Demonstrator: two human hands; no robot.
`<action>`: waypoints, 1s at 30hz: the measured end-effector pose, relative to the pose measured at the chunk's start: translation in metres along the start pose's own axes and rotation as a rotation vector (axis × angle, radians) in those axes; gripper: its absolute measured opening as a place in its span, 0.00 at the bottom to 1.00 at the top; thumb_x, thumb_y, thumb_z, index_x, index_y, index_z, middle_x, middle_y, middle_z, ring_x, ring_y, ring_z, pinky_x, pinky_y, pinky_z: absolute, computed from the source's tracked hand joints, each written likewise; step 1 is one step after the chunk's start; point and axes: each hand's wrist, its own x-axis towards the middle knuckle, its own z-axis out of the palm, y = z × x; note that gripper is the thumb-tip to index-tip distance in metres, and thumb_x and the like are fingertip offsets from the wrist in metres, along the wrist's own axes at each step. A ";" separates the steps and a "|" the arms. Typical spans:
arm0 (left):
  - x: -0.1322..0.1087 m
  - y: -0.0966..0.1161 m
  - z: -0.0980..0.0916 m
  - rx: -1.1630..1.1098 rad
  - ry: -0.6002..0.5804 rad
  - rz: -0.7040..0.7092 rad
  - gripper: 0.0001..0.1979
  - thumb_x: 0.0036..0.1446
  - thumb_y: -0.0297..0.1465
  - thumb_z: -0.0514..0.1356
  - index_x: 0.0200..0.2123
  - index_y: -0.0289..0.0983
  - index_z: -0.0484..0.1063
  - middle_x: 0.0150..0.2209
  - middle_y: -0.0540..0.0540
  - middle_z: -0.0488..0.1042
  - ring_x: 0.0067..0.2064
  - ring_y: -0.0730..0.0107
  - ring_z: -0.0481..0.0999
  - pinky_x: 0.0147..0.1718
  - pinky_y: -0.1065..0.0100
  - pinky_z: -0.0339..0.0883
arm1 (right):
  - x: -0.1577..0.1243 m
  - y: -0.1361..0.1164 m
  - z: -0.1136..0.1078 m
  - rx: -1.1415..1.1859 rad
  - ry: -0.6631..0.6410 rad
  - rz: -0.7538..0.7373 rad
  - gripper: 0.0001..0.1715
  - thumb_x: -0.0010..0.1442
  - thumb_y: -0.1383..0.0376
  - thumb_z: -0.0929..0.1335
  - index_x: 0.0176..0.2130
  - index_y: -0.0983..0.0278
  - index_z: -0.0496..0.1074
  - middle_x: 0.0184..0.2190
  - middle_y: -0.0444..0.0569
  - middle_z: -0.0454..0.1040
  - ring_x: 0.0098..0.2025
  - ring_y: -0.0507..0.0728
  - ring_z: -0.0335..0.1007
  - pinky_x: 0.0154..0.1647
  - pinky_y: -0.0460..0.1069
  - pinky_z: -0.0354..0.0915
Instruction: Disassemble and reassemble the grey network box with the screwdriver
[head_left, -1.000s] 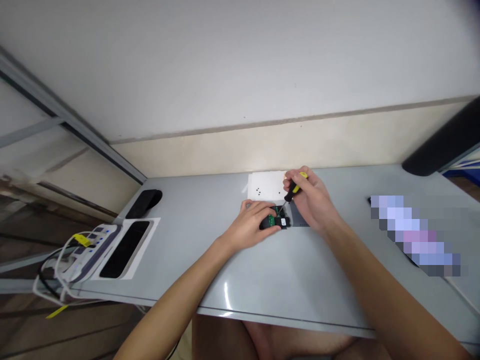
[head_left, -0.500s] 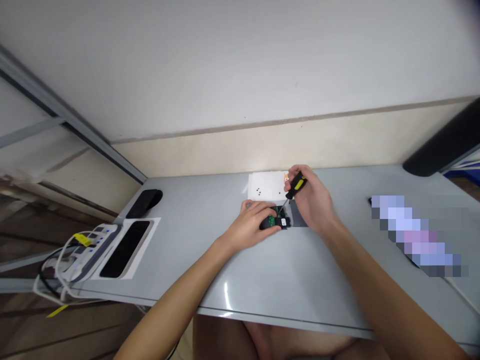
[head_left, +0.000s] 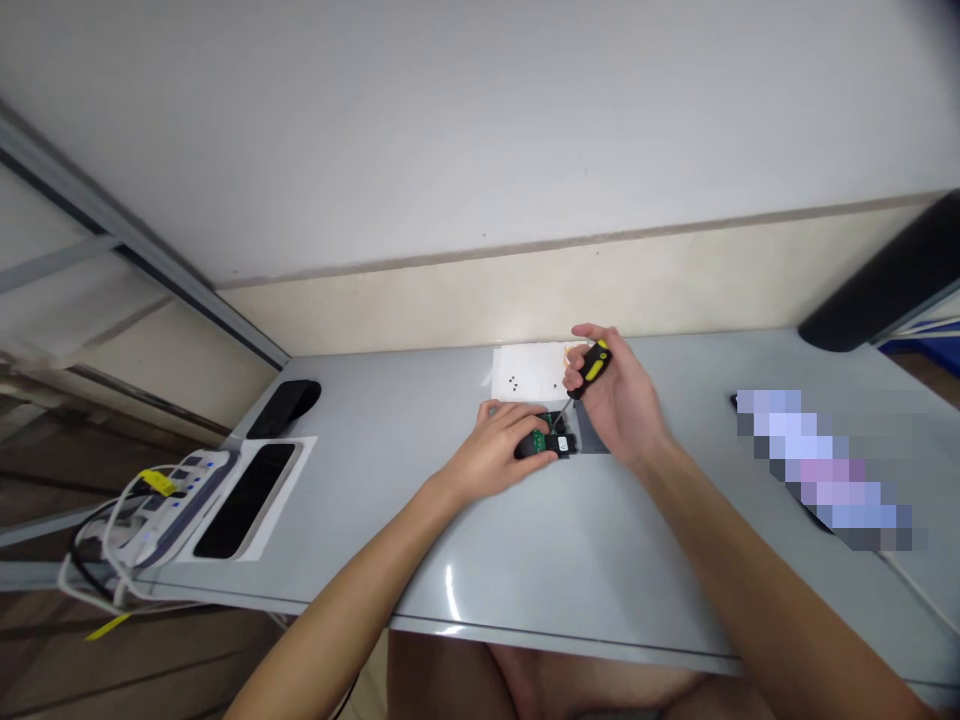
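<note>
My left hand (head_left: 499,450) is closed over a small black device (head_left: 553,444) with a green circuit board showing, and holds it down on the grey table (head_left: 465,540). My right hand (head_left: 619,400) grips a black and yellow screwdriver (head_left: 591,368), tilted, with its thin shaft pointing down at the device. A white sheet of paper (head_left: 536,368) lies just behind the device with a few tiny dark screws (head_left: 513,382) on it. A dark grey flat piece (head_left: 591,438) lies under my right hand, partly hidden.
At the table's left end lie a black case (head_left: 283,407), a black oblong object on white paper (head_left: 244,485) and a white power strip (head_left: 161,500) with cables. A blurred patch (head_left: 821,470) covers something at the right. A dark padded thing (head_left: 877,285) sits at the far right.
My right hand has turned the screwdriver in its fingers, so more of the handle shows and it sits a little higher. My left hand keeps the device in place.
</note>
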 end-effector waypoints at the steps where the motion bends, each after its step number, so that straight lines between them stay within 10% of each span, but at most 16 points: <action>1: 0.000 0.000 0.000 0.005 -0.005 -0.001 0.10 0.70 0.41 0.62 0.47 0.42 0.75 0.60 0.42 0.77 0.59 0.55 0.75 0.62 0.51 0.57 | -0.001 -0.001 0.000 -0.014 -0.004 -0.003 0.25 0.54 0.40 0.76 0.35 0.57 0.74 0.29 0.41 0.66 0.28 0.51 0.62 0.30 0.48 0.65; 14: 0.000 -0.001 0.001 0.026 -0.007 -0.007 0.10 0.69 0.40 0.63 0.47 0.42 0.75 0.60 0.42 0.77 0.59 0.54 0.75 0.62 0.50 0.58 | -0.002 0.003 0.003 -0.119 -0.009 -0.058 0.36 0.51 0.29 0.72 0.33 0.56 0.69 0.25 0.40 0.61 0.24 0.51 0.57 0.26 0.50 0.59; 23: -0.001 -0.001 0.001 0.005 0.004 0.005 0.10 0.70 0.41 0.62 0.47 0.41 0.75 0.60 0.42 0.77 0.60 0.54 0.75 0.62 0.51 0.57 | -0.004 -0.004 -0.001 -0.041 -0.060 0.023 0.26 0.46 0.50 0.83 0.28 0.59 0.69 0.37 0.43 0.72 0.40 0.53 0.71 0.41 0.49 0.67; 30: -0.001 -0.002 0.001 0.022 -0.003 0.015 0.10 0.70 0.41 0.62 0.47 0.42 0.75 0.59 0.43 0.77 0.59 0.55 0.76 0.62 0.51 0.58 | -0.005 0.001 0.001 -0.240 -0.043 -0.064 0.33 0.49 0.38 0.79 0.30 0.57 0.63 0.23 0.36 0.60 0.24 0.50 0.58 0.28 0.48 0.58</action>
